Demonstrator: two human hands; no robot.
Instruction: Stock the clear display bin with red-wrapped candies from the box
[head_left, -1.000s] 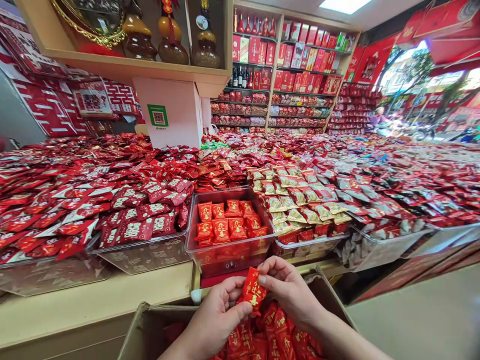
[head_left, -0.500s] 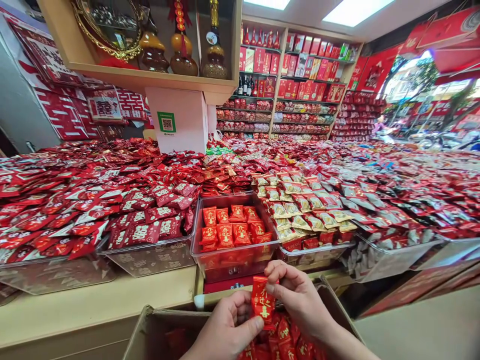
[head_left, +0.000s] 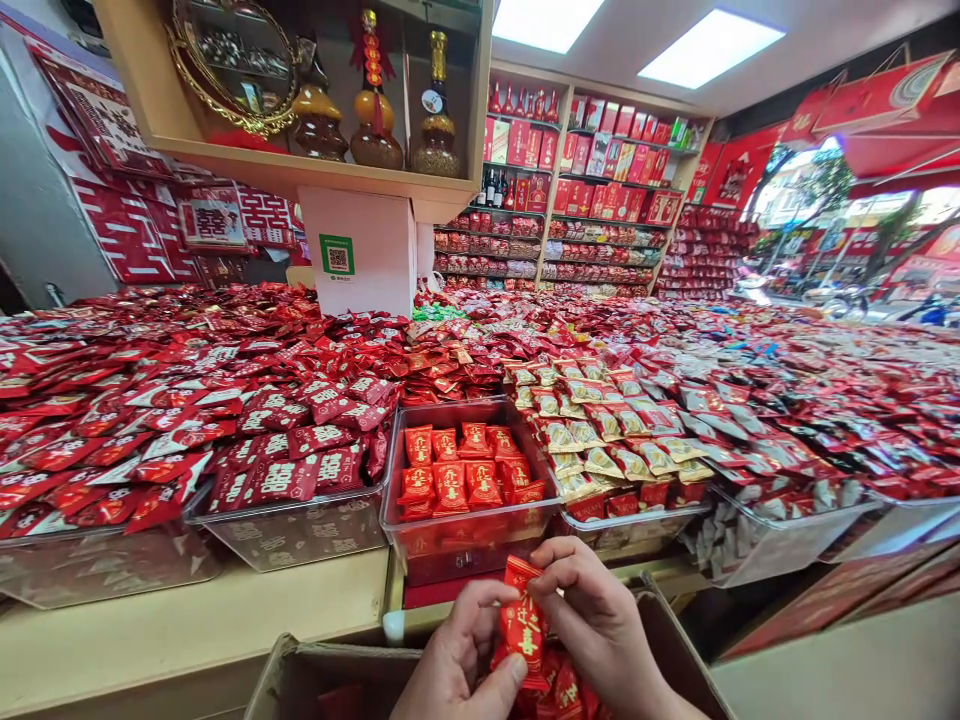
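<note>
A red candy packet (head_left: 523, 625) with gold lettering is held upright between my two hands. My left hand (head_left: 469, 660) pinches its left side and lower edge with thumb and fingers. At its upper right, my right hand (head_left: 592, 620) closes its fingers on the packet. Both hands are over an open cardboard box (head_left: 330, 655), where more red packets (head_left: 564, 690) lie below. Just beyond stands a clear plastic bin (head_left: 472, 530) with matching red packets (head_left: 450, 485) arranged in rows.
Bins of maroon packets (head_left: 281, 475) and cream-gold packets (head_left: 600, 460) flank the middle bin. Heaped packets cover the counter behind. A white box with a QR code (head_left: 360, 260) stands under an overhanging wooden cabinet (head_left: 315, 165). A cream ledge (head_left: 187, 625) runs along the left.
The view has tilted slightly up, so the counter sits lower in the picture. My left index finger has moved up to the packet's upper part; the packet leans slightly more.
</note>
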